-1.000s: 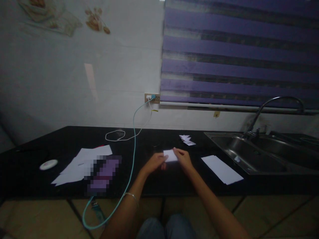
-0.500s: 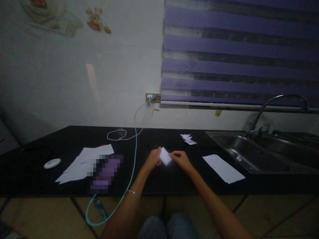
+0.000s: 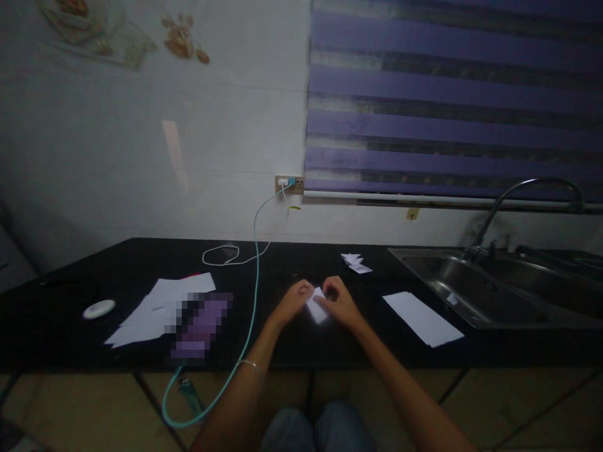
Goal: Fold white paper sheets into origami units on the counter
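A small folded piece of white paper [image 3: 317,309] sits between both my hands, just above the black countertop [image 3: 94,257]. My left hand [image 3: 294,299] pinches its left edge with fingers curled. My right hand [image 3: 340,302] grips its right side, fingers bent over the top corner. A thin bracelet shows on my left wrist.
White sheets [image 3: 157,307] lie at the left beside a blurred patch, with a small white round object [image 3: 98,308] farther left. A white strip of paper [image 3: 422,319] lies by the steel sink [image 3: 475,285] and tap. Small folded papers [image 3: 355,263] rest behind. A teal cable [image 3: 254,263] hangs from the wall socket.
The paper went from flat and level, to tilted between the hands, to now held lower and closer with both hands pressed together on it. The hands drew nearer each other.
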A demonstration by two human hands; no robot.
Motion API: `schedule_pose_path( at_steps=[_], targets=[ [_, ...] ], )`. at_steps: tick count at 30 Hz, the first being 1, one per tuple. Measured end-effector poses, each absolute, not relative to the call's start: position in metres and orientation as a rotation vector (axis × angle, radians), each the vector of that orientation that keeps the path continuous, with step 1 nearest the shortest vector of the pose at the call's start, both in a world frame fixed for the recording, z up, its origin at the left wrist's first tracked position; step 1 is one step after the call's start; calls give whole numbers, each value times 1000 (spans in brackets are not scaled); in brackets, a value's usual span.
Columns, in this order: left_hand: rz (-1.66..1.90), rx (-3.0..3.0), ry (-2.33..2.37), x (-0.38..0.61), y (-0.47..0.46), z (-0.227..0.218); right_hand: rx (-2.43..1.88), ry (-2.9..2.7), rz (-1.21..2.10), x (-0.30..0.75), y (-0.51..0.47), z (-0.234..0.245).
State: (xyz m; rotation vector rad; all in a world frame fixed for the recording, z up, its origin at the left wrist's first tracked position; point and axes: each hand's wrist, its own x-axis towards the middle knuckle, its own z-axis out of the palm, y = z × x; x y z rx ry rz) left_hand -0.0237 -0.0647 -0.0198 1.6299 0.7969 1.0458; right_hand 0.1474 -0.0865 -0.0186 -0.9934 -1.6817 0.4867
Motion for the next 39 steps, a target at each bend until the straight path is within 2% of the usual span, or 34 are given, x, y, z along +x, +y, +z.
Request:
schedule_pose_path(
  at_steps=[7,13,16,24,39],
  targets=[
    [1112,1753,811,-22,-57,-27,-964,-1613,801,148,-82,-23],
    [968,1571,619,-24,-61,-25,-924,-1525,906,152,-82,-23],
    [946,1612,598,-24,-64,-24,-935,-1521,863,153,-82,-22],
    [957,1709,709,-22,-60,-31,-964,-1618,436,152,-84,-15],
    [937,1919,721,-24,-72,-18,-1138,-1609,655,145,-92,-20]
  ],
)
